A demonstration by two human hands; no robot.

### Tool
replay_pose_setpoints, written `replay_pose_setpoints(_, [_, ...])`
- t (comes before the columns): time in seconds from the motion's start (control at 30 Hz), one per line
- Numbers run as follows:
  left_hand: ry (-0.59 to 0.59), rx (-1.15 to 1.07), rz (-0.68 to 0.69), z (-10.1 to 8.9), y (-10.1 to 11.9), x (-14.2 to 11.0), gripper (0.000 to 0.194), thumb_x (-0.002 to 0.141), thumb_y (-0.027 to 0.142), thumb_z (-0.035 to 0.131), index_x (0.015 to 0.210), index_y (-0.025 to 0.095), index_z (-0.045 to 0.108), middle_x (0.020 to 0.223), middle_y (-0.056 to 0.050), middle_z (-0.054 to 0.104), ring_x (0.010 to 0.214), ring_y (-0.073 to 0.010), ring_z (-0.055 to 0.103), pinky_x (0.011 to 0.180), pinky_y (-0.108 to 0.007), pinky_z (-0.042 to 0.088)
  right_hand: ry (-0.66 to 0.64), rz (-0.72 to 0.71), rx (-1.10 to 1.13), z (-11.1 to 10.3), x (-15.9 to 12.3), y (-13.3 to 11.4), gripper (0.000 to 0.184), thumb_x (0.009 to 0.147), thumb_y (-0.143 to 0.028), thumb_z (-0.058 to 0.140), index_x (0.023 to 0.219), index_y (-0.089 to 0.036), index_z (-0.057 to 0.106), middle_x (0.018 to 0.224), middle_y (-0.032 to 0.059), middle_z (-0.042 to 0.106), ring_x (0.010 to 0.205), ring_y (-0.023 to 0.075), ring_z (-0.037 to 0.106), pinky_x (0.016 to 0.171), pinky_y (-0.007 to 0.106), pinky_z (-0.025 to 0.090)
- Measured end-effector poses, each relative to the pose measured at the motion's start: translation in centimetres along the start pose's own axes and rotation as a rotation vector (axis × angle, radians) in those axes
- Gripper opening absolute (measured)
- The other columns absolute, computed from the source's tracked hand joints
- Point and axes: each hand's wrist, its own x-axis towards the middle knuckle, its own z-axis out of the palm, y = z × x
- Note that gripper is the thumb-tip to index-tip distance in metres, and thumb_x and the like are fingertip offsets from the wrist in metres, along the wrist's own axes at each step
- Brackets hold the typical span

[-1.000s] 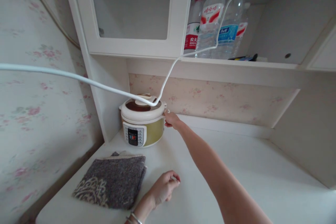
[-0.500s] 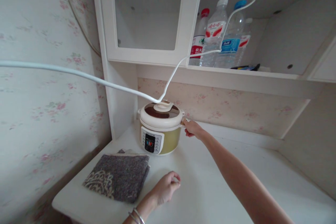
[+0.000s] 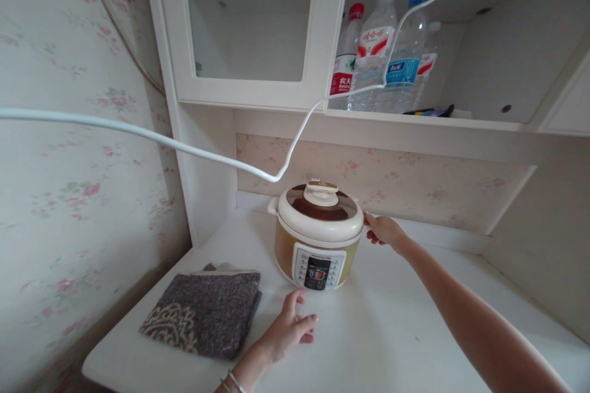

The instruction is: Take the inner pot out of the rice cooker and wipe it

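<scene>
A cream and gold electric pressure cooker [image 3: 318, 236] stands upright on the white counter, its lid on and its control panel facing me. My right hand [image 3: 385, 230] grips the side handle at the cooker's right, fingers curled round it. Just in front of the panel is my left hand [image 3: 290, 328], thumb and fingers apart, holding nothing. Its index fingertip comes close to the cooker's base; whether they touch I cannot tell. To the left of that hand lies a folded dark grey cloth [image 3: 203, 313] with a pale scroll pattern.
A white cable [image 3: 221, 163] hangs across my view above the counter [image 3: 415, 331]. Overhead is a white cabinet [image 3: 249, 92] with a glass door and an open shelf. Several plastic bottles [image 3: 375, 52] stand on that shelf. Flowered wallpaper [image 3: 69, 196] covers the left wall.
The cooker has moved right and nearer to me, turning so that its panel faces me more. My right hand has moved with it on the handle. My left hand's fingers have opened.
</scene>
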Motion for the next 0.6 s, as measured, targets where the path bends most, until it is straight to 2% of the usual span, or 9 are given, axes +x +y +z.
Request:
replay_pose_setpoints(0.17, [0.047, -0.104, -0.007, 0.6, -0.3, 0.5, 0.098, 0.08, 0.046, 0.061, 0.146, 0.021, -0.007, 0.125, -0.019, 0.051, 0.118, -0.0222, 0.051, 0.092, -0.033, 0.046, 0.066, 0.079, -0.134, -2.2, -0.1, 3.1, 0.066, 0.094, -0.053, 0.018, 0.067, -0.013, 0.064, 0.072, 0.0161, 0.069, 0.052, 0.0163, 0.061, 0.052, 0.027, 0.045])
replay_pose_setpoints(0.2, [0.063, -0.085, 0.016, 0.8, -0.4, 0.8, 0.1, 0.081, 0.047, 0.06, 0.146, 0.022, -0.011, 0.131, -0.021, 0.048, 0.124, -0.0233, 0.046, 0.091, -0.033, 0.046, 0.074, 0.082, -0.194, -2.6, -0.4, 3.5, 0.067, 0.094, -0.053, 0.016, 0.067, -0.014, 0.064, 0.072, 0.0161, 0.069, 0.053, 0.0171, 0.061, 0.055, 0.028, 0.045])
replay_pose_setpoints(0.3, [0.132, 0.099, 0.189, 1.8, -0.7, 2.5, 0.104, 0.079, 0.042, 0.064, 0.147, 0.026, -0.012, 0.152, -0.018, 0.02, 0.133, -0.0252, 0.035, 0.092, -0.033, 0.045, 0.145, 0.054, -0.356, -3.7, -1.5, 4.4, 0.062, 0.093, -0.056, 0.021, 0.083, -0.014, 0.065, 0.084, 0.0168, 0.069, 0.07, 0.0227, 0.065, 0.066, 0.033, 0.045])
replay_pose_setpoints(0.37, [0.201, 0.278, 0.29, 2.6, -1.0, 3.9, 0.109, 0.075, 0.036, 0.069, 0.148, 0.025, -0.011, 0.155, -0.016, 0.011, 0.129, -0.0261, 0.041, 0.096, -0.033, 0.042, 0.257, 0.021, -0.408, -4.7, -2.4, 4.4, 0.055, 0.093, -0.053, 0.025, 0.098, -0.014, 0.063, 0.099, 0.0183, 0.067, 0.088, 0.0265, 0.064, 0.073, 0.034, 0.044])
replay_pose_setpoints(0.47, [0.342, 0.459, 0.297, 3.8, -1.3, 5.7, 0.114, 0.071, 0.032, 0.071, 0.148, 0.023, -0.013, 0.155, -0.017, 0.01, 0.115, -0.0263, 0.054, 0.091, -0.032, 0.044, 0.448, -0.093, -0.357, -6.4, -3.6, 3.1, 0.046, 0.095, -0.044, 0.025, 0.113, -0.015, 0.057, 0.114, 0.0163, 0.061, 0.102, 0.0237, 0.059, 0.083, 0.032, 0.042])
replay_pose_setpoints(0.53, [0.401, 0.486, 0.289, 4.4, -1.3, 6.4, 0.114, 0.072, 0.032, 0.071, 0.147, 0.023, -0.014, 0.155, -0.017, 0.007, 0.105, -0.0246, 0.06, 0.083, -0.03, 0.048, 0.515, -0.205, -0.303, -7.2, -4.1, 1.4, 0.045, 0.095, -0.043, 0.027, 0.12, -0.017, 0.054, 0.119, 0.0138, 0.058, 0.105, 0.0208, 0.057, 0.087, 0.029, 0.041])
replay_pose_setpoints(0.6, [0.415, 0.459, 0.297, 4.6, -1.2, 6.6, 0.11, 0.074, 0.033, 0.068, 0.148, 0.024, -0.013, 0.154, -0.018, 0.009, 0.094, -0.0211, 0.064, 0.077, -0.028, 0.049, 0.517, -0.332, -0.315, -7.3, -4.4, -1.0, 0.046, 0.095, -0.046, 0.03, 0.126, -0.018, 0.05, 0.124, 0.0128, 0.054, 0.11, 0.0212, 0.054, 0.092, 0.029, 0.039])
